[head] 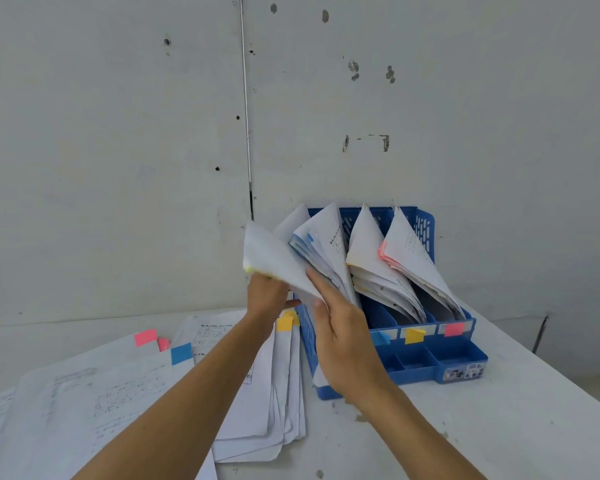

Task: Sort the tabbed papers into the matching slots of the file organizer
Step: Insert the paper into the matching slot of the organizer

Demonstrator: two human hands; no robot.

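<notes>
A blue file organizer (461,358) stands on the table against the wall, its slots marked by blue, yellow and pink tabs on the front lip. Sheets lean in the slots, with blue-tabbed (321,244), yellow-tabbed (366,251) and pink-tabbed (407,251) bundles. My left hand (269,294) grips a white paper with a yellow-green tab (274,258) at the organizer's left end. My right hand (343,337) lies with straight fingers against that paper and the blue-tabbed sheets. A loose pile of tabbed papers (118,386) lies on the table to the left.
The white table (516,427) runs to a right edge past the organizer. A grey wall (118,133) rises directly behind. Pink (145,337), blue (181,353) and yellow (284,322) tabs stick out of the loose pile.
</notes>
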